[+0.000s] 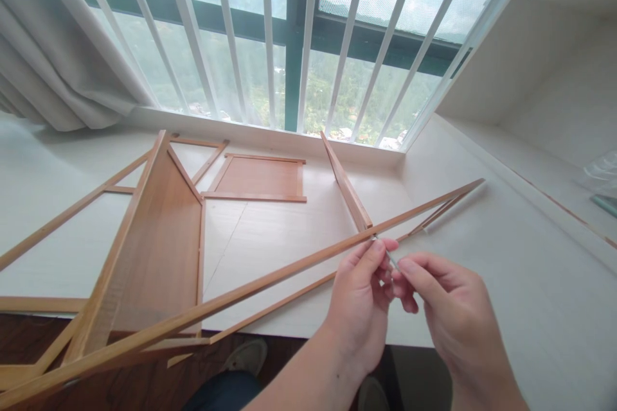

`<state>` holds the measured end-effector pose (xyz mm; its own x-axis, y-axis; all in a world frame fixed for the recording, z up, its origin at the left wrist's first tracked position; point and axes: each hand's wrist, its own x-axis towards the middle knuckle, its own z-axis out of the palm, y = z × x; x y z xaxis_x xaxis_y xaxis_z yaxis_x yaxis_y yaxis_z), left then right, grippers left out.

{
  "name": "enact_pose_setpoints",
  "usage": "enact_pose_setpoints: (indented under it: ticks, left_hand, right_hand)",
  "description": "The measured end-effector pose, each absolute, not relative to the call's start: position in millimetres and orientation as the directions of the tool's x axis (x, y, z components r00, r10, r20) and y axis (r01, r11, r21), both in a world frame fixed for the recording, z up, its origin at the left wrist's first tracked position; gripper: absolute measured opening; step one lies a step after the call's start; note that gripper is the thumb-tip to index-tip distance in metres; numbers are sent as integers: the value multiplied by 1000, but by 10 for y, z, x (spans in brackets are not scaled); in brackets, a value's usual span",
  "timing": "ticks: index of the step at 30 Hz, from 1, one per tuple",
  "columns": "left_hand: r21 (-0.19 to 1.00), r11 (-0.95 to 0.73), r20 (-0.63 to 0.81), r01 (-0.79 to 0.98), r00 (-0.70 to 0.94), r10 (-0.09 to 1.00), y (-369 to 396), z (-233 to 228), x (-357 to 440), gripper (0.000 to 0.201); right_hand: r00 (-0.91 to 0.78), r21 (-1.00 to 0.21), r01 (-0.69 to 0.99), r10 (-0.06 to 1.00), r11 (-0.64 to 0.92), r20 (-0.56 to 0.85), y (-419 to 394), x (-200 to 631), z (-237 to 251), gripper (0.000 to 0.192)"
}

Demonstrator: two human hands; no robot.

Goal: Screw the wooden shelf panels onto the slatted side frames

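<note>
The thin metal rod [392, 261] lies between the two hands, slanting from the fingertips of the right grip [453, 298] up and leftward through those of the left grip [359, 289]. Both grips are closed on it in a pinch, thumb against fingers: the left around the upper part, the right at the lower end.

Just beyond the left grip is the long wooden rail [270, 280], whose long axis runs from far right of the grips to near left, crossing the rod's line at a steep angle. The left hand is the nearer to this rail; the right sits farther back. The rod's upper tip meets the rail's near side or stops just beside it; the fingers hide which. Directly past that spot, on the rail's other side, an edge-on wooden panel [348, 187] stretches away from the grips over the white surface [279, 225].
</note>
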<state>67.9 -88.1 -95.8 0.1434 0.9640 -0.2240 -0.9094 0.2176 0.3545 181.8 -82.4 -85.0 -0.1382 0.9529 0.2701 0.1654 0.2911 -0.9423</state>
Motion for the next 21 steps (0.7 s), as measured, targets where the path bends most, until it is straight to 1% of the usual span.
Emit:
enact_pose_setpoints:
  ticks: [1, 2, 3, 4, 5, 7, 8, 10, 12, 15, 18, 19, 20, 21]
  left_hand:
    - [365, 230, -224, -902, 155, 962, -879, -957, 678, 33]
    - [371, 241, -225, -897, 165, 960, -876, -959, 679, 33]
    - [373, 243, -225, -896, 167, 960, -872, -962, 680, 33]
    - [371, 237, -222, -898, 162, 961, -869, -966, 681, 32]
    - [367, 225, -222, -903, 150, 964, -865, -971, 683, 31]
    - [354, 195, -231, -915, 117, 966, -858, -980, 686, 30]
    - [348, 186, -239, -919, 105, 965, -856, -982, 687, 29]
    - [337, 183, -247, -924, 101, 964, -854, -983, 690, 29]
    - [333, 183, -243, -925, 103, 964, -852, -981, 692, 28]
    - [333, 179, -234, -926, 103, 967, -849, -980, 693, 28]
    - [335, 183, -246, -924, 102, 964, -843, -980, 689, 30]
    - [338, 182, -253, -923, 97, 963, -840, -979, 688, 31]
    - [343, 180, -259, -922, 91, 962, -838, -979, 687, 32]
    - [347, 181, -259, -920, 91, 962, -837, -979, 686, 34]
  right_hand:
    - [-180, -976, 86, 967, 200, 183, -805, 1818, -857, 32]
    - [-223, -990, 32, 967, 134, 124, -786, 1822, -863, 35]
    - [-248, -995, 5, 964, 102, 98, -770, 1833, -867, 36]
    - [-241, -994, 11, 965, 111, 106, -757, 1848, -871, 35]
    - [-208, -986, 49, 967, 158, 144, -748, 1869, -874, 31]
    - [-125, -926, 210, 948, 315, 294, -745, 1919, -882, 22]
    - [-107, -864, 309, 918, 396, 383, -749, 1945, -887, 19]
    - [-133, -716, 463, 839, 523, 527, -764, 1984, -896, 16]
    - [-166, -601, 530, 768, 598, 618, -782, 1997, -900, 14]
    - [-155, -522, 566, 705, 638, 692, -805, 1971, -887, 10]
    - [-182, -515, 554, 699, 654, 692, -821, 1920, -863, 2]
    - [-188, -540, 541, 719, 644, 669, -826, 1899, -861, 5]
    - [-179, -589, 520, 754, 618, 633, -830, 1874, -865, 11]
    - [-149, -664, 480, 799, 573, 582, -834, 1846, -875, 17]
